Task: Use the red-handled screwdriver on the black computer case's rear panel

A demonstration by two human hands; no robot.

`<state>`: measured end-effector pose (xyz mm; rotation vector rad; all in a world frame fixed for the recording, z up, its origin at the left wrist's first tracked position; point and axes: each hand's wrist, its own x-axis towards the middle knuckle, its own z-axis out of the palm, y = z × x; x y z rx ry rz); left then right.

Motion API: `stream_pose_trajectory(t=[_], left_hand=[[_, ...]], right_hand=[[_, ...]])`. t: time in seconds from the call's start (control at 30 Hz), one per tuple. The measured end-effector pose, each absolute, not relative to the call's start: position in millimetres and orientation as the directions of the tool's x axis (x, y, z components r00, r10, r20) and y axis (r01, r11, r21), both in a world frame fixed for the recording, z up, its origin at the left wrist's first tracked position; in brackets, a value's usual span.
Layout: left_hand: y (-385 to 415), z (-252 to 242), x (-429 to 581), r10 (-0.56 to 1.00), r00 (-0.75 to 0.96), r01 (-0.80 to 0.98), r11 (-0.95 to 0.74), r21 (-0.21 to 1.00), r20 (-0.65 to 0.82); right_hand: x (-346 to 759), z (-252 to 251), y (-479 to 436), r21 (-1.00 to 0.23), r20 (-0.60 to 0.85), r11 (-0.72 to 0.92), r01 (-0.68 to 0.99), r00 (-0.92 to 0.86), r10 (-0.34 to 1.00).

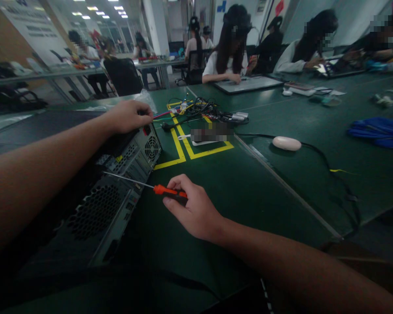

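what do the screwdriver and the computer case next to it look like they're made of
Screwdriver: the handle looks like plastic, orange and dark, perhaps rubbery in the dark parts; the shaft is likely metal, being thin, straight and silvery.
Computer case: likely sheet metal at the back, dull grey, judging by its punched-looking honeycomb vent.

Ceiling lights are glowing in rows at far left, and a pale pillar is rising near the far middle! A tan wall panel is slanting down the left side, with glass panes stretching behind. Now a long table is running across the far left, a black chair is standing beside it, grey floor is showing below, and a dark green desk is filling the near right.
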<state>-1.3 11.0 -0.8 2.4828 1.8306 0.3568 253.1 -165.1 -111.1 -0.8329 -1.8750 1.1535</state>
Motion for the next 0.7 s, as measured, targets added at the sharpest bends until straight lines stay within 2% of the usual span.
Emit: stream_pose_trajectory(t=[0.17,0.7], left_hand=[[10.5,-0.8,-0.8,0.948,0.276,0.935,-0.303,0.186,0.158],[11.5,-1.2,-1.9,0.947,0.274,0.944,-0.298,0.141,0.166]], right_hand=[[253.0,-111.4,-165.3,-0.917,0.256,0.370,0.145,-0.497,0.829],[253.1,-110.0,-166.6,-0.927,0.251,0.354,0.125,-0.494,0.832]])
